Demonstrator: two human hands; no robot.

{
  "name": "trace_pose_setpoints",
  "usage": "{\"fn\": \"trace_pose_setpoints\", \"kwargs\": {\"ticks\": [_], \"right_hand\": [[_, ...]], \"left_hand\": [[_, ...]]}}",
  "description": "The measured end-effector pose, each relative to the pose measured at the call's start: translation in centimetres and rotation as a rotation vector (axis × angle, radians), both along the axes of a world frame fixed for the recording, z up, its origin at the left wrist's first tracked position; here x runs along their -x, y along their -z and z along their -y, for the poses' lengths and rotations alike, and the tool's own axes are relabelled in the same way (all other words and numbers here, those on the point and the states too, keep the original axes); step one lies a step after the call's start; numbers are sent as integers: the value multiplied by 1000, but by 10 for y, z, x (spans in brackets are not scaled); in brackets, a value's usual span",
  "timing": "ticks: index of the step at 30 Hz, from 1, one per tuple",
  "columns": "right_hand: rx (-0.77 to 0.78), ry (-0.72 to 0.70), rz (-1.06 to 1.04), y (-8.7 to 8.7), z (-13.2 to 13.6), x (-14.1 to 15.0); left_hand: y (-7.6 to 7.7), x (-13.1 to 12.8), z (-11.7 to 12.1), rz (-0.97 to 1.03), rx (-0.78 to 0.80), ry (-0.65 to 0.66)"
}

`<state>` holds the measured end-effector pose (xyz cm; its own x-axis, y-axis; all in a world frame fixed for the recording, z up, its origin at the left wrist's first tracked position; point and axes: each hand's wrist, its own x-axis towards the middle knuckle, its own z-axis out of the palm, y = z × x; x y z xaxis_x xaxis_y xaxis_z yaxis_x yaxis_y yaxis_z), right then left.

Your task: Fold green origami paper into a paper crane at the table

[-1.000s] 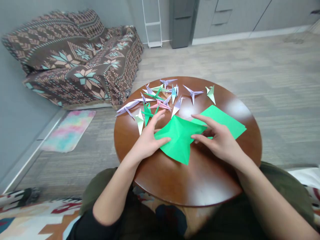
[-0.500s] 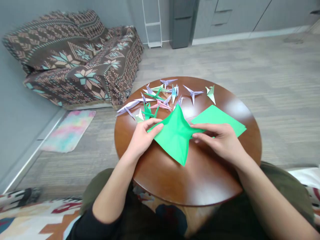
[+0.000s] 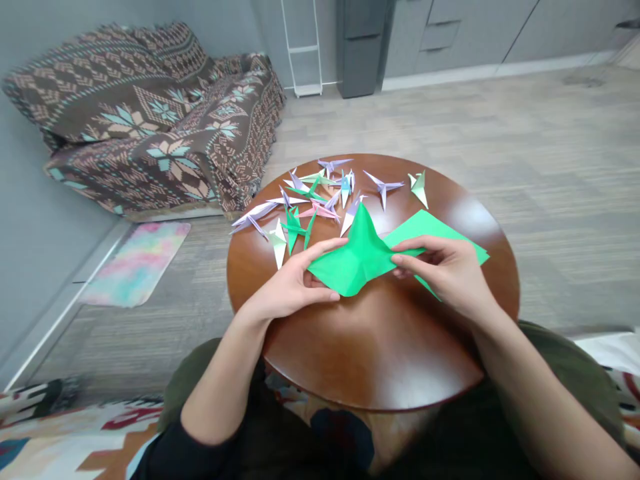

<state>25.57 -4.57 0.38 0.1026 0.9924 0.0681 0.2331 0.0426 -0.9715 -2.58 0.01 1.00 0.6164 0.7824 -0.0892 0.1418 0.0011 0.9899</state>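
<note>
A creased sheet of green paper [image 3: 361,255] is held between my two hands over the round table, one corner peaking upward and its near edge bent down. My left hand [image 3: 295,280] has the sheet's left corner between thumb and fingers, the thumb below and the fingers along the top edge. On the other side, my right hand [image 3: 440,267] pinches the right corner between thumb and index finger. Behind that hand lie flat green sheets [image 3: 420,228], partly covered by it.
Several folded paper cranes in purple, green, pink and blue crowd the far left of the brown table [image 3: 370,360]; a purple crane [image 3: 384,188] and a pale green crane [image 3: 419,188] sit farther right. Beyond stands a sofa [image 3: 165,127] under a patterned cover.
The green sheet's near corner has folded down and away, and its far corner now peaks upward. My left hand shifted its hold along the left side; my right hand kept its pinch.
</note>
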Motion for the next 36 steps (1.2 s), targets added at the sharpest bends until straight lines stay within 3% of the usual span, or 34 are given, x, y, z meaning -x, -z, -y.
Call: {"fn": "trace_pose_setpoints", "kwargs": {"ticks": [4,10,16,22,25,27,32,36], "right_hand": [[31,-45,2,1,-1,0],[-61,-65,30,1,0,-1],[32,-146,86,1,4,4],[20,-217,274,6,2,7],[-19,-263,403,8,1,7],[-40,-280,456,9,1,8],[-82,-293,454,6,3,16],[-158,-300,454,-3,7,27]], "left_hand": [[1,-1,-3,-31,-103,-138],[7,-6,-5,73,-51,-329],[9,-12,2,-30,-178,-337],[12,-15,6,-306,-674,-214],[13,-17,10,-371,-813,-164],[11,-21,15,-374,-810,-175],[6,-32,23,-212,-524,-282],[6,-37,22,-101,-426,-265]]}}
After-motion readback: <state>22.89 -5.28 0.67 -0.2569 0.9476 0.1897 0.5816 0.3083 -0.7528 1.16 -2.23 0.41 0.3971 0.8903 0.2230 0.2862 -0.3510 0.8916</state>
